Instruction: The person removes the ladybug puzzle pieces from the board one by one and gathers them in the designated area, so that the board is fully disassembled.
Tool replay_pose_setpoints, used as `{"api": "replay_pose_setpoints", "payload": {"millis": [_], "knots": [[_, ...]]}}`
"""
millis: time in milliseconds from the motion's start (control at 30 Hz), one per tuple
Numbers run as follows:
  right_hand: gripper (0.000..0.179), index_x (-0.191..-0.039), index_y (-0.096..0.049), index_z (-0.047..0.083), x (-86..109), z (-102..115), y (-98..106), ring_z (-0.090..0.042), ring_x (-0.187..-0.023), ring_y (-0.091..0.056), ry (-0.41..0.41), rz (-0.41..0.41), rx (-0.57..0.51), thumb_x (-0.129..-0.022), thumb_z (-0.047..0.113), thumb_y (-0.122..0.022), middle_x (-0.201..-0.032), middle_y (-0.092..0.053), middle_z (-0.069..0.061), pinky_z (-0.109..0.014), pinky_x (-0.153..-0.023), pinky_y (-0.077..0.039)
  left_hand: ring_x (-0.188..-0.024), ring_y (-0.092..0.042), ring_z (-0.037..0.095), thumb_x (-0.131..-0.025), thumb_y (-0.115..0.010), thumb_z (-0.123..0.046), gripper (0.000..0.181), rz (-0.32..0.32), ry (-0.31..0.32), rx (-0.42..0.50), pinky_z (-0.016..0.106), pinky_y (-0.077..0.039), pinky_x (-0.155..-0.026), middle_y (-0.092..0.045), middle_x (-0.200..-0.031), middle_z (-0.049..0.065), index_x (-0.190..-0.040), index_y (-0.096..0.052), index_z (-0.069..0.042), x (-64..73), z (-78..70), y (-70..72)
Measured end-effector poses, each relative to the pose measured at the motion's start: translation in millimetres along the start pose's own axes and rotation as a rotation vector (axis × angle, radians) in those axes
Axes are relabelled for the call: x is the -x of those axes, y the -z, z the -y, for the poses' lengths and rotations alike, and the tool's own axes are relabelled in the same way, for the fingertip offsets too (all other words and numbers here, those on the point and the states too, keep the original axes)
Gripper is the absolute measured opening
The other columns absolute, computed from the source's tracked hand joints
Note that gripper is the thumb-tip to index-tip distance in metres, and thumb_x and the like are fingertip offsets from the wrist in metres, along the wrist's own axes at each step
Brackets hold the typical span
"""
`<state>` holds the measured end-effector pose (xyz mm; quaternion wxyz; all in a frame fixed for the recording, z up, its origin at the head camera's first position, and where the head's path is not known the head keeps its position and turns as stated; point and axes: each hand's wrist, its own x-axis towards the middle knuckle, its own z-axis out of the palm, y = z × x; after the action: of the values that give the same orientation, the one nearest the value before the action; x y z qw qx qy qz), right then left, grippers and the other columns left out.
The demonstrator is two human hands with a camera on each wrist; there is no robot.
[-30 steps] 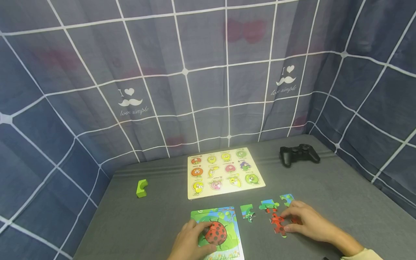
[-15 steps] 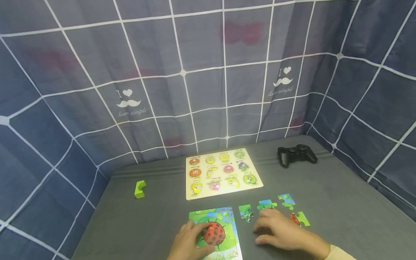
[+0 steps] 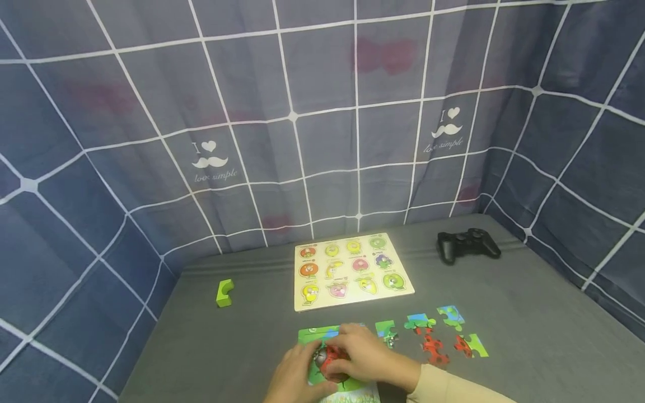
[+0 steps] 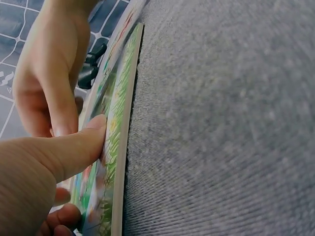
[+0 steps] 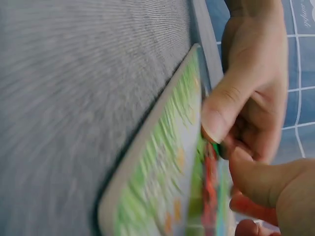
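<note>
A green puzzle board (image 3: pixel 307 334) with a ladybug picture (image 3: pixel 322 358) lies at the front of the grey table. My left hand (image 3: pixel 294 372) spans its left side, with a fairly straight thumb touching its face in the left wrist view. Over the middle of the board, my right hand (image 3: pixel 365 355) pinches a red ladybug puzzle piece (image 3: pixel 336 352), partly hidden by the fingers. Right of the board lie several loose jigsaw pieces: a green one (image 3: pixel 385 330), red spotted ones (image 3: pixel 434 351), a red-and-green one (image 3: pixel 476 346) and a blue-green one (image 3: pixel 452 314).
Behind the puzzle board lies a wooden fruit puzzle board (image 3: pixel 370 260). A black game controller (image 3: pixel 468 245) rests at the back right, and a lime-green block (image 3: pixel 224 293) at the left. A checked blue-grey curtain (image 3: pixel 257 140) encloses the table's back and sides.
My right hand has moved left from the loose pieces to the puzzle board, beside my left hand. The left hand has stayed at the board.
</note>
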<state>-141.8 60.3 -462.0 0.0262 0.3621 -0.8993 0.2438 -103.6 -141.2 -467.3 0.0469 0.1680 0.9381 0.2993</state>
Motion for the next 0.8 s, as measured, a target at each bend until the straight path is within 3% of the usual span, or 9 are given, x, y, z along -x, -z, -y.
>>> {"api": "replay_pose_setpoints", "payload": {"millis": [100, 233, 400, 500, 633, 800], "knots": [[0.043, -0.108, -0.076, 0.013, -6.2, 2.7, -5.2, 0.005, -0.066, -0.031, -0.015, 0.003, -0.012, -0.082, 0.047, -0.073, -0.075, -0.052, 0.012, -0.011, -0.058, -0.032, -0.086, -0.046, 0.011, -0.074, -0.077, -0.058, 0.092, -0.03, -0.013, -0.017, 0.025, -0.04, -0.067, -0.057, -0.101, -0.003, -0.143, -0.046, -0.005, -1.8, -0.1, -1.8], [0.039, -0.101, -0.077, 0.01, -9.9, 6.2, -8.9, 0.006, -0.066, -0.031, 0.004, -0.017, -0.03, -0.076, 0.04, -0.079, -0.076, -0.06, 0.011, -0.009, -0.059, -0.035, -0.078, -0.038, 0.008, -0.072, -0.076, -0.06, 0.096, -0.056, 0.0, -0.016, 0.022, -0.033, -0.062, -0.049, -0.091, -0.005, -0.144, -0.043, -0.006, -3.4, -2.4, -3.6], [0.034, -0.094, -0.078, 0.011, -12.7, 11.6, -10.5, 0.007, -0.066, -0.034, -0.001, -0.054, -0.01, -0.071, 0.035, -0.083, -0.079, -0.066, 0.01, -0.009, -0.061, -0.035, -0.072, -0.032, 0.008, -0.072, -0.072, -0.068, 0.097, -0.09, 0.024, -0.098, 0.02, -0.028, -0.059, -0.042, -0.087, -0.005, -0.143, -0.047, -0.007, -2.1, -0.5, -3.5], [0.031, -0.092, -0.078, 0.013, -14.9, 15.6, -11.0, 0.007, -0.066, -0.034, -0.017, -0.053, -0.029, -0.07, 0.034, -0.084, -0.079, -0.067, 0.011, -0.009, -0.062, -0.035, -0.073, -0.033, 0.008, -0.075, -0.071, -0.067, 0.092, -0.069, 0.015, -0.117, 0.022, -0.029, -0.06, -0.043, -0.089, -0.004, -0.142, -0.05, -0.008, 0.7, 5.9, 3.1], [0.03, -0.09, -0.078, 0.015, -18.3, 19.4, -12.1, 0.007, -0.066, -0.035, -0.036, -0.05, -0.044, -0.068, 0.033, -0.085, -0.078, -0.065, 0.011, -0.01, -0.063, -0.034, -0.074, -0.035, 0.012, -0.075, -0.075, -0.061, 0.086, 0.0, 0.045, -0.058, 0.024, -0.029, -0.06, -0.044, -0.09, -0.002, -0.141, -0.052, -0.01, 4.2, 15.7, 15.2], [0.031, -0.091, -0.078, 0.017, -17.5, 22.7, -17.9, 0.007, -0.066, -0.037, -0.092, -0.033, -0.059, -0.067, 0.034, -0.086, -0.077, -0.062, 0.014, -0.012, -0.066, -0.032, -0.07, -0.038, 0.011, -0.075, -0.072, -0.065, 0.081, 0.035, 0.062, -0.087, 0.024, -0.03, -0.058, -0.047, -0.089, -0.003, -0.135, -0.058, -0.013, 7.2, 24.3, 15.7]]}}
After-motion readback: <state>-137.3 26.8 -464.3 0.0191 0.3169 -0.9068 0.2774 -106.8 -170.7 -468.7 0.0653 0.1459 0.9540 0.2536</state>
